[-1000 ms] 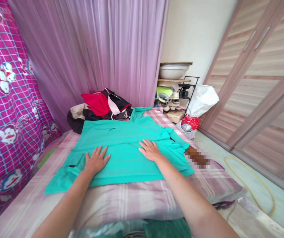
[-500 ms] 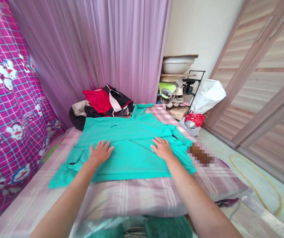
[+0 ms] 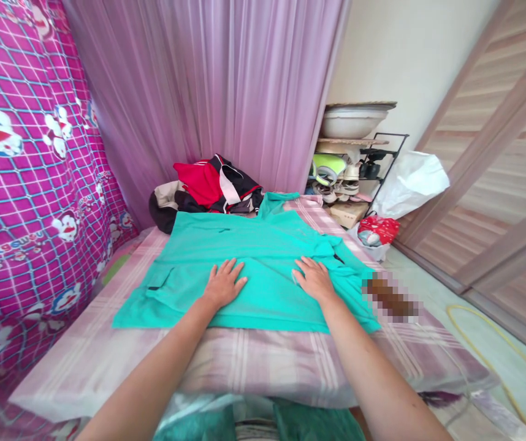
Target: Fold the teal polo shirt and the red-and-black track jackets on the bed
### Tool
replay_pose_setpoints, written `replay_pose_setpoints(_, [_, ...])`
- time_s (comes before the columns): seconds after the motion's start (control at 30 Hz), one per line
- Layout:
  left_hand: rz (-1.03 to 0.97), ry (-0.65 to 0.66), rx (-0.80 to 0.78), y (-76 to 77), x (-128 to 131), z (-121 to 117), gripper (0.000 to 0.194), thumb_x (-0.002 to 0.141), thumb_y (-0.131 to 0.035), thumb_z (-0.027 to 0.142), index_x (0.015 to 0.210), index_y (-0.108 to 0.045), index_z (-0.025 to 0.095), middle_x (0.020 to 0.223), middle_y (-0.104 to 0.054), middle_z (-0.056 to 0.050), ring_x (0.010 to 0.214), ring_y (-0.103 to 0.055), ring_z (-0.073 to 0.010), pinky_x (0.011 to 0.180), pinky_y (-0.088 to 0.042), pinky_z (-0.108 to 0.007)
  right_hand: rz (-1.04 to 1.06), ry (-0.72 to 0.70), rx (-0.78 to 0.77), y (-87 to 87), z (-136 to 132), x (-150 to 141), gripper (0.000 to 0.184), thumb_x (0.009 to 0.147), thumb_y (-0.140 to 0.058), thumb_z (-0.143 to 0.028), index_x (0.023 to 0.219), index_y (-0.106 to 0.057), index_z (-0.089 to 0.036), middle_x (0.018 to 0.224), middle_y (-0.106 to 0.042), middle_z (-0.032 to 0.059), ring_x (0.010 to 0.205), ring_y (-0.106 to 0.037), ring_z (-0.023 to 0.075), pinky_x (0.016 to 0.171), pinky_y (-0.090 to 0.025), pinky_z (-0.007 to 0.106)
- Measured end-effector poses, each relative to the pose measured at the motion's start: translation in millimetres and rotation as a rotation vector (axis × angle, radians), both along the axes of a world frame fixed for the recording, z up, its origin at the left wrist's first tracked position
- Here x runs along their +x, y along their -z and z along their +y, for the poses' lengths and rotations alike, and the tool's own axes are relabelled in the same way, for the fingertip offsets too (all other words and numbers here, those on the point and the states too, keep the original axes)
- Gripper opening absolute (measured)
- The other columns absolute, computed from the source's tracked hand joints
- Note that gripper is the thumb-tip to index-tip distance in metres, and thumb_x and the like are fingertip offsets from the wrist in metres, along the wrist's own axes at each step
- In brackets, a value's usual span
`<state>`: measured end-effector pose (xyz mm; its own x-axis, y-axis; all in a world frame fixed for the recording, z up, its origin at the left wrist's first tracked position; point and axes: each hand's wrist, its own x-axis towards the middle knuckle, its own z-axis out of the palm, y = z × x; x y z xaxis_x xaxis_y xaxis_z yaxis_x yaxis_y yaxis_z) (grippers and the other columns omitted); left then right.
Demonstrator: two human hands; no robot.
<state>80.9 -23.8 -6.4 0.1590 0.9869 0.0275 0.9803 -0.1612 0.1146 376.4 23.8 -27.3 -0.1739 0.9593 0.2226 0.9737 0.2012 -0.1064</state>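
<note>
A turquoise shirt (image 3: 263,239) lies spread on the plaid-covered bed (image 3: 281,364), its collar side toward the right and a few wrinkles across it. My left hand (image 3: 224,284) rests palm down on the middle of the cloth, fingers spread. Flat on the fabric to the right, near the crumpled sleeve part, is my right hand (image 3: 313,278), its fingers also stretched out. Neither hand grips anything. A dark slit or trim shows on the shirt near its left edge and another near the right.
Behind the shirt is a pile of red, black and white clothes (image 3: 217,184). A pixelated brown object (image 3: 390,298) lies on the bed at right. Beyond stand a shoe rack (image 3: 394,153), a white bag (image 3: 412,184) and a wooden wardrobe (image 3: 484,202). A patterned pink curtain (image 3: 28,184) hangs at left.
My left hand has slid rightward over the shirt, closer to my right hand, which stays in about the same place on the cloth. The whole view has shifted, with things appearing further right.
</note>
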Motion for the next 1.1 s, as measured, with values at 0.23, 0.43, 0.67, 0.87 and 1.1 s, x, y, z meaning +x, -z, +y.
replay_pose_setpoints(0.23, [0.002, 0.005, 0.013, 2.1, 0.7, -0.1, 0.062, 0.098, -0.026, 0.058, 0.154, -0.032, 0.032, 0.164, -0.028, -0.004, 0.15, -0.024, -0.0283, 0.12, -0.018, -0.054, 0.008, -0.015, 0.033, 4.4, 1.7, 1.4, 0.046, 0.098, -0.041, -0.041, 0.136, -0.059, -0.023, 0.147, -0.052, 0.0114, 0.137, -0.044, 0.0266, 0.114, -0.03, 0.047])
replay_pose_setpoints(0.43, [0.01, -0.009, 0.011, 3.0, 0.3, 1.4, 0.062, 0.098, -0.027, 0.058, 0.154, -0.032, 0.033, 0.164, -0.028, -0.003, 0.15, -0.024, -0.0281, 0.12, -0.018, -0.053, 0.006, -0.013, 0.036, 3.7, 1.1, 0.3, 0.046, 0.098, -0.041, -0.041, 0.137, -0.059, -0.024, 0.147, -0.053, 0.0106, 0.137, -0.045, 0.0268, 0.114, -0.03, 0.047])
replay_pose_setpoints(0.67, [0.005, -0.004, -0.008, 2.1, 0.4, 1.5, 0.063, 0.098, -0.026, 0.058, 0.155, -0.031, 0.031, 0.164, -0.026, -0.004, 0.151, -0.022, -0.028, 0.12, -0.017, -0.054, 0.013, -0.013, 0.03, 0.1, -2.2, -0.7, 0.046, 0.098, -0.041, -0.04, 0.136, -0.06, -0.023, 0.147, -0.053, 0.0111, 0.136, -0.045, 0.0263, 0.114, -0.03, 0.046])
replay_pose_setpoints(0.87, [0.015, -0.002, -0.032, -0.4, 0.6, 4.0, 0.062, 0.098, -0.026, 0.058, 0.155, -0.03, 0.032, 0.164, -0.026, -0.003, 0.151, -0.021, -0.0274, 0.121, -0.016, -0.054, 0.02, -0.007, 0.004, -3.8, -3.3, -1.2, 0.045, 0.098, -0.042, -0.039, 0.136, -0.061, -0.022, 0.147, -0.053, 0.0116, 0.136, -0.046, 0.0267, 0.114, -0.03, 0.044])
replay_pose_setpoints(1.1, [0.033, 0.003, -0.019, -2.4, 1.6, 2.2, 0.062, 0.099, -0.028, 0.056, 0.155, -0.03, 0.031, 0.164, -0.026, -0.005, 0.151, -0.022, -0.0283, 0.121, -0.018, -0.055, -0.002, -0.01, 0.01, -7.0, -5.9, -2.6, 0.045, 0.098, -0.042, -0.038, 0.137, -0.06, -0.022, 0.147, -0.053, 0.0111, 0.136, -0.046, 0.027, 0.113, -0.031, 0.045])
